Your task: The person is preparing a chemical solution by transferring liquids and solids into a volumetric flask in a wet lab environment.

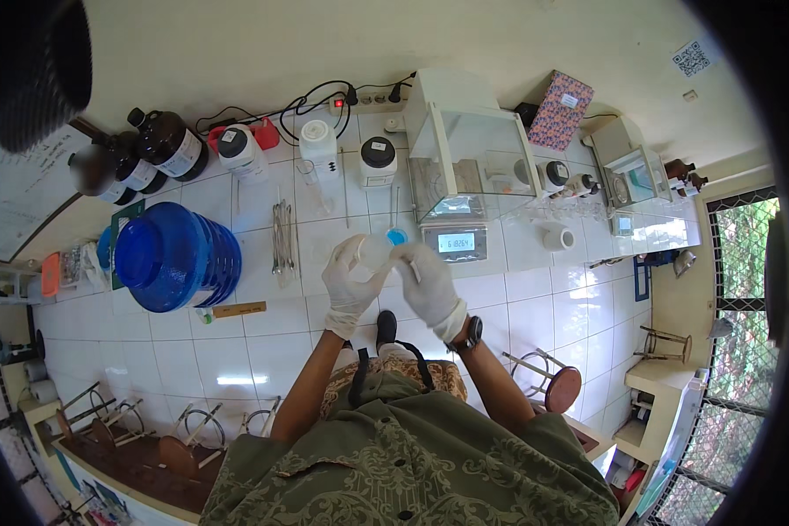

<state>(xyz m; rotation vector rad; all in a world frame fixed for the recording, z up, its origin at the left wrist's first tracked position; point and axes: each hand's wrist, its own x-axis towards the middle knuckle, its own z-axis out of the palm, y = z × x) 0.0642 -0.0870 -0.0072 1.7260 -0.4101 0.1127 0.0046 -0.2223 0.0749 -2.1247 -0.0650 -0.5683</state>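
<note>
My left hand [352, 283], in a white glove, curls around a thin, whitish, translucent round piece [372, 252] above the front edge of the bench. My gloved right hand [430, 289] meets it from the other side, thumb and finger pinched at its edge. Glare and the gloves hide its exact shape and material. Just beyond the hands, something bright blue [396, 237] lies in a small holder at the end of a thin rod. To the right, an analytical balance [457, 243] shows a lit display. Its glass draft shield [480, 151] stands behind.
Several metal spatulas [283, 237] lie left of my hands, near a large blue water jug [171, 256]. Behind stand white bottles [377, 161], a glass cylinder [312, 184] and brown bottles [167, 144]. A small white crucible-like cup [559, 238] and glassware lie right. A stool [559, 388] stands behind me.
</note>
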